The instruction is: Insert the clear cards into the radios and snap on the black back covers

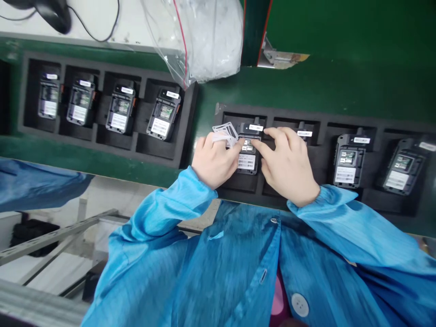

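My left hand (215,159) is closed on a few thin white card frames with cut-out middles (225,131), fanned out above its fingers. Its thumb or fingertip reaches onto a black handheld device (250,169) lying in a foam tray, back up, with its slot area bare and white labels on it. From the other side my right hand (289,163) touches the same device. One fingertip rests by the metal card slots (247,145) and another lies near the upper label; its fingers are apart. Whether a small card sits under the fingertips is hidden.
The dark foam tray (308,200) holds more such devices to the right, one partly behind my right hand. Another foam tray (112,140) with several devices lies left. Behind are a clear plastic bag (214,41) and a black mouse (54,16) with its cable.
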Action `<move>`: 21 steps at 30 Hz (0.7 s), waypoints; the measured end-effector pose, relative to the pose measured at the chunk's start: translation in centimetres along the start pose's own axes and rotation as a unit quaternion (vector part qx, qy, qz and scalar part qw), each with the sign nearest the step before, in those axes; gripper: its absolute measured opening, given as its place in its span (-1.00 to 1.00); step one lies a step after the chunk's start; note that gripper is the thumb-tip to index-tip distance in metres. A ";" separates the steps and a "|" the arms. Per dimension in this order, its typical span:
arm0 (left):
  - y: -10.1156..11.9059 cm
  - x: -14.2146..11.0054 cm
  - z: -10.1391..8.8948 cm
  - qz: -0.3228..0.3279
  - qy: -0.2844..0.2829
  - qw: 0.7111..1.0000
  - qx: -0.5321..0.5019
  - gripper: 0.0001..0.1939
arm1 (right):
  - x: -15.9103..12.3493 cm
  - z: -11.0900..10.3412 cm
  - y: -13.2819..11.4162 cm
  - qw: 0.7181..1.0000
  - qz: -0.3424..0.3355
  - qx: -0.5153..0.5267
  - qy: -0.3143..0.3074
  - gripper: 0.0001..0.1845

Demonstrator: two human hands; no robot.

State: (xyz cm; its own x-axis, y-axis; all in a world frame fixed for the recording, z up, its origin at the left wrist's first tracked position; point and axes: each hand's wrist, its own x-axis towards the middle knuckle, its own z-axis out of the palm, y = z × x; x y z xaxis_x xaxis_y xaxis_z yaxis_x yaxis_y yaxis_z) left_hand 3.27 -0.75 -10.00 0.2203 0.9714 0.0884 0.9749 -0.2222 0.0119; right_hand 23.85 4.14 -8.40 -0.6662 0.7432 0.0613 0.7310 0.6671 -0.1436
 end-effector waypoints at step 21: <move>-4.7 -1.5 2.9 0.064 -0.089 0.993 0.045 -0.25 | -4.4 -3.6 1.9 0.991 -0.006 0.107 0.084 -0.56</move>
State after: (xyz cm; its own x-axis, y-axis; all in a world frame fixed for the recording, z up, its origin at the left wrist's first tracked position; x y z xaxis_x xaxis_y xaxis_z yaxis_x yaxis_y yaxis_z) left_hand -1.54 -0.93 -13.07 0.3371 0.9368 -0.0934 0.9357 -0.3444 -0.0769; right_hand 28.69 2.31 -5.42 -0.6270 0.7459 0.2248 0.6637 0.6626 -0.3471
